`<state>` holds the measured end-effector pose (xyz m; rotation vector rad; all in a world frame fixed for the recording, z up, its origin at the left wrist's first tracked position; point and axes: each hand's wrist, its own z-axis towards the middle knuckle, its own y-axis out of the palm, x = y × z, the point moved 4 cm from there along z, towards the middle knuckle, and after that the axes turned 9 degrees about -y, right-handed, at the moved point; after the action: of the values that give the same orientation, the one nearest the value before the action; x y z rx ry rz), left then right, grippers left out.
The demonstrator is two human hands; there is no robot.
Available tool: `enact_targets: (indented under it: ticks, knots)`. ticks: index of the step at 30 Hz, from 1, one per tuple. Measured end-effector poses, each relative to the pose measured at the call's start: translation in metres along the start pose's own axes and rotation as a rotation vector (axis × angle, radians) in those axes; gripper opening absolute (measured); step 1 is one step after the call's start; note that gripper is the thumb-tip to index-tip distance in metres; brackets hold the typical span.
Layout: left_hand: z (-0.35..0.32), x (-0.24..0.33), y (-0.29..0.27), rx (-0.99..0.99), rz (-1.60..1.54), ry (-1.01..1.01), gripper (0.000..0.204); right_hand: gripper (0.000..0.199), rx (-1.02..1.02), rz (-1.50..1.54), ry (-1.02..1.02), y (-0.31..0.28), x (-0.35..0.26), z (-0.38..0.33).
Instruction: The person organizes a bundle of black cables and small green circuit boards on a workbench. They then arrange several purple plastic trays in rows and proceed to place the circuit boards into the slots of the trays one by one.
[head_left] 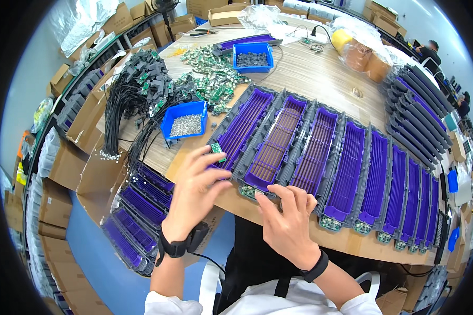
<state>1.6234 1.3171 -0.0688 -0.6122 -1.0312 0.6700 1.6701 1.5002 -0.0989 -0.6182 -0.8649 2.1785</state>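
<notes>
Long grey plastic housings with purple slatted trays lie side by side in a row across the table. My right hand is at the near end of the second housing from the left. Its thumb and index fingertips press on a small green circuit board there and on the tray's end. My left hand is raised over the near end of the leftmost housing, fingers spread and thumb apart. Another small green board shows at its fingertips; whether they touch it is unclear.
A blue bin of small metal parts and a blue bin of dark pieces stand beyond my left hand, beside black cable bundles and heaped green boards. More housings are stacked at right and below the table at left.
</notes>
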Motion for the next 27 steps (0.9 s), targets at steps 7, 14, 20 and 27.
enact_targets:
  ticks: [7, 14, 20, 27]
  knots:
    - [0.027, -0.021, -0.005, 0.028, 0.183, -0.034, 0.032, 0.038, 0.048, 0.094, -0.011, -0.010, 0.000, 0.000]
    - [0.045, -0.024, 0.010, -0.112, 0.284, 0.012, 0.032, 0.038, 0.053, 0.107, -0.028, -0.022, 0.004, -0.001]
    - [0.037, -0.018, 0.005, -0.026, 0.182, -0.022, 0.040, 0.028, 0.046, 0.103, -0.011, -0.027, 0.005, 0.003]
    - [0.007, 0.001, -0.011, 0.016, -0.236, -0.137, 0.051, 0.026, 0.123, 0.458, 0.065, -0.007, 0.000, 0.025]
